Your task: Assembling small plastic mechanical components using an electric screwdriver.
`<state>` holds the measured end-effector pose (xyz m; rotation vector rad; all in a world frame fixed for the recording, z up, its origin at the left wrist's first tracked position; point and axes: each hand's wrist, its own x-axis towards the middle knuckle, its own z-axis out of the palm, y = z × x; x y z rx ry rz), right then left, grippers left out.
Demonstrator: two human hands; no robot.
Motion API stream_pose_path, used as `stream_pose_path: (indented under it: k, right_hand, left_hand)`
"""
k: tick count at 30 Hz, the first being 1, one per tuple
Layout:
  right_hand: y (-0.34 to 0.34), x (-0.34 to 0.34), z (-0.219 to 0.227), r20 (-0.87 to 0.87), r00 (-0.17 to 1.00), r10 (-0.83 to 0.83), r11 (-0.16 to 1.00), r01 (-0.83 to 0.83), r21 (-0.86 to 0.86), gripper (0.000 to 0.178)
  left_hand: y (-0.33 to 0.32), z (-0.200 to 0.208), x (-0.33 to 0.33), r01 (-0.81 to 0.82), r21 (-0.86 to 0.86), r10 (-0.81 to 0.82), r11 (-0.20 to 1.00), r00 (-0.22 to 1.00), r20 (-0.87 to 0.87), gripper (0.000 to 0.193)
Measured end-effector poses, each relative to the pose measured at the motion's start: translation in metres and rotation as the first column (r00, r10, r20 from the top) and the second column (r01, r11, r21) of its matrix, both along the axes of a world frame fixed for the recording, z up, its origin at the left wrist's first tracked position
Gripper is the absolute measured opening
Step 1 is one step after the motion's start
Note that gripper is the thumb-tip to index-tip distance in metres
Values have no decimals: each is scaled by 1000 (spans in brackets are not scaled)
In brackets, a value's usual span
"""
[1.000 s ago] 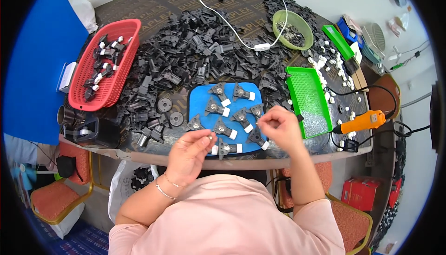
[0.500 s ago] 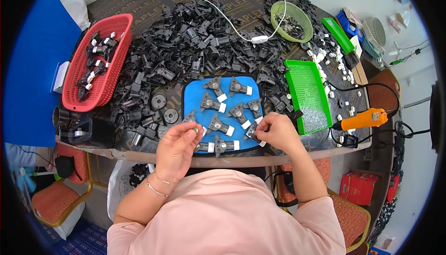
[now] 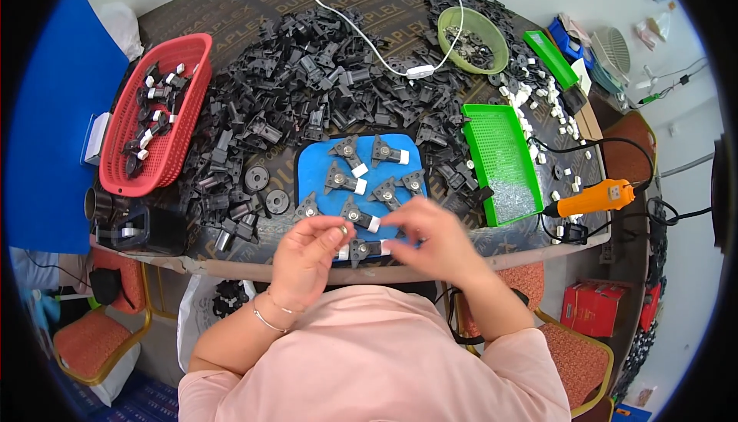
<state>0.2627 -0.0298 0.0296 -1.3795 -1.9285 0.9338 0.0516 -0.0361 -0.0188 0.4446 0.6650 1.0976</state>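
My left hand is closed in a pinch, holding a small round metal piece between thumb and fingertips. It hovers over the near left part of a blue mat. To its right, my right hand is bent over the mat's near right corner, its fingers smeared by motion. Whether anything is in them does not show. Several black plastic brackets, each with a round metal centre and most with a white end block, lie on the mat. Both hands hide some of the nearest ones.
Loose black plastic parts cover the table's middle. At left stands a red basket of assembled pieces. A green tray with small shiny bits and an orange electric screwdriver with cable are right. Beyond sits a round yellow-green bowl.
My right hand has moved left, away from a bracket at the mat's right edge, toward my left hand. The left hand, still pinching the metal piece, has shifted slightly right and down.
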Motion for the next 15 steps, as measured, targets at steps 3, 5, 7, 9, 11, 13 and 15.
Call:
stream_pose_path:
  k: [3, 5, 7, 9, 11, 13, 15]
  right_hand:
    - [-5, -29, -9, 117, 992, 51, 931, -90, 355, 23]
    - [-4, -32, -17, 164, 984, 70, 907, -131, 399, 20]
    - [-3, -35, -15, 202, 974, 107, 895, -183, 407, 12]
    - [4, -30, -13, 162, 979, 126, 939, -171, 299, 11]
    - [27, -13, -14, 57, 992, 110, 978, -119, 170, 10]
    - [79, 19, 4, 181, 970, -163, 986, 152, 73, 14]
    - [146, 71, 6, 206, 894, -398, 881, 309, 359, 19]
  left_hand:
    - [-4, -2, 8, 58, -31, -57, 998, 998, 25, 9]
    - [-6, 1, 7, 74, -48, -73, 996, 997, 26, 6]
    - [-7, -6, -1, 102, -30, -102, 994, 995, -2, 6]
    - [-8, -3, -4, 131, -7, -131, 991, 991, -31, 7]
    - [-7, 11, -7, 130, -23, -132, 991, 973, -191, 9]
    - [-7, 10, -16, 92, -2, -91, 996, 977, -194, 10]
    - [-8, 12, -24, 36, -1, -35, 999, 984, -173, 10]
